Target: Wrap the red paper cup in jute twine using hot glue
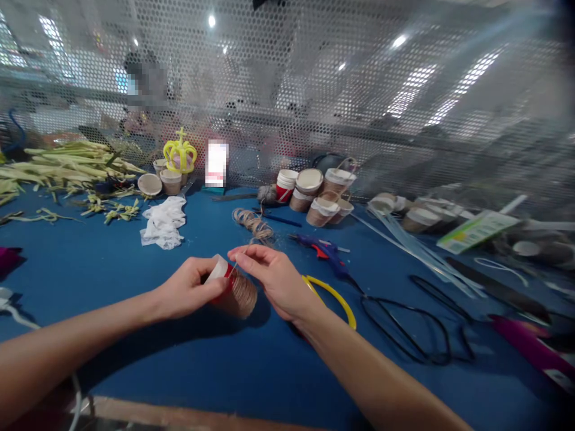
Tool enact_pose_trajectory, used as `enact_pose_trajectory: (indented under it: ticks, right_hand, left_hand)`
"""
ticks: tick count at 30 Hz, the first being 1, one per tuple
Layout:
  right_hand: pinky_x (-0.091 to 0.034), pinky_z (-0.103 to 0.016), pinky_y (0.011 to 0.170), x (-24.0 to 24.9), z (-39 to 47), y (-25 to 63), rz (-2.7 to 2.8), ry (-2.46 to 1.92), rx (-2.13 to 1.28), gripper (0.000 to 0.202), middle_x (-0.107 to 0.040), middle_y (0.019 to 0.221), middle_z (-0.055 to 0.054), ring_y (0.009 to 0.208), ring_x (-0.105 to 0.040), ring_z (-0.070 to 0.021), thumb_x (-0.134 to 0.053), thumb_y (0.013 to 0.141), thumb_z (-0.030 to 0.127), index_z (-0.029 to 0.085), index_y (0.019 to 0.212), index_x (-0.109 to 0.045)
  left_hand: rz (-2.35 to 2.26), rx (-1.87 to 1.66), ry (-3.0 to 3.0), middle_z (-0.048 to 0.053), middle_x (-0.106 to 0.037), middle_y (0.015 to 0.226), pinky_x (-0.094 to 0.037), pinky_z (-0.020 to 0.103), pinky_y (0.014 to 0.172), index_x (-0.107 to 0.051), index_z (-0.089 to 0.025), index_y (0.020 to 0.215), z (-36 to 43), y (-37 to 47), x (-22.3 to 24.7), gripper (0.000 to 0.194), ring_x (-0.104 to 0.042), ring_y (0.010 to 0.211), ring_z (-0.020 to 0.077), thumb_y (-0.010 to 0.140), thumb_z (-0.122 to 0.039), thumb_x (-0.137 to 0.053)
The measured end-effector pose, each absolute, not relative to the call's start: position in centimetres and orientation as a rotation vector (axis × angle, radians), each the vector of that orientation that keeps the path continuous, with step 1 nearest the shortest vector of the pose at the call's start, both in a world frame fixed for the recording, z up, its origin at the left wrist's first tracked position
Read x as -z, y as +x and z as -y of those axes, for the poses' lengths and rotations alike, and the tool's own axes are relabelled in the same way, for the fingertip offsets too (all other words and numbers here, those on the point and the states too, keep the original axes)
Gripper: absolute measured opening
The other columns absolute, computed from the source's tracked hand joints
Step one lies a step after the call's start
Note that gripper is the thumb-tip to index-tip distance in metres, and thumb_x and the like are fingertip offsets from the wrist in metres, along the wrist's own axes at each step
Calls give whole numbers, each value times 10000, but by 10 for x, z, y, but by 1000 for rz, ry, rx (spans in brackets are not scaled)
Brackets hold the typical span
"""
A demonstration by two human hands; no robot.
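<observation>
The left hand (191, 288) grips a small white-and-red paper cup wrapped in brown twine (242, 296), thumb on the near side of its wall. The cup is tilted, its pale rim toward the left, held above a matte blue tabletop (215, 377) in the near middle. The right hand (285, 284) has thumb and forefinger pinched together on a thin brown twine strand (234, 269) beside the cup's red band. Beyond the hands lies a loose coil of brown twine (251, 224). To the right rest a blue glue gun with a red trigger (330, 256) and a curved yellow plastic tube (345, 304) (partly hidden by the right hand). Farther left sits a crumpled white cloth (165, 221).
</observation>
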State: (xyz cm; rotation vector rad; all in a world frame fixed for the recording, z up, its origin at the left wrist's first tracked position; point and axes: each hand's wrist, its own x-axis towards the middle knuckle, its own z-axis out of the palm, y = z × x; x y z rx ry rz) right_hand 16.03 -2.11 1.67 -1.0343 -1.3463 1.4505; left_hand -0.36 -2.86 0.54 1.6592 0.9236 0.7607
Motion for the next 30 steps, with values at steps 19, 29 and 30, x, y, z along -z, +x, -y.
enact_pose_trajectory:
  ticks: [19, 29, 30]
  right_hand:
    - [-418, -249, 664, -23, 27, 171, 1787, -1211, -829, 136, -596, 706, 1, 673, -535, -122, -518, 803, 259, 169, 714, -569]
    - [-398, -230, 618, -20, 26, 171, 1816, -1216, -808, 129, -572, 685, 12, 649, -517, -113, -510, 809, 242, 168, 713, -555]
    - [-396, -229, 614, -20, 26, 171, 1817, -1216, -811, 131, -568, 681, 13, 646, -515, -113, -509, 809, 242, 169, 711, -554]
  left_hand:
    - [-938, -664, 1296, -34, -507, 566, -305, 163, 452, -547, -120, 694, 25, -1, -6, 252, -413, 469, 64, 676, -371, -552]
    - [-906, -654, 1285, -34, -520, 567, -329, 167, 459, -550, -122, 684, 26, 0, -7, 230, -428, 471, 65, 667, -351, -570]
    - [-904, -653, 1285, -34, -520, 567, -329, 166, 458, -548, -122, 681, 26, 0, -7, 234, -426, 471, 64, 665, -354, -572]
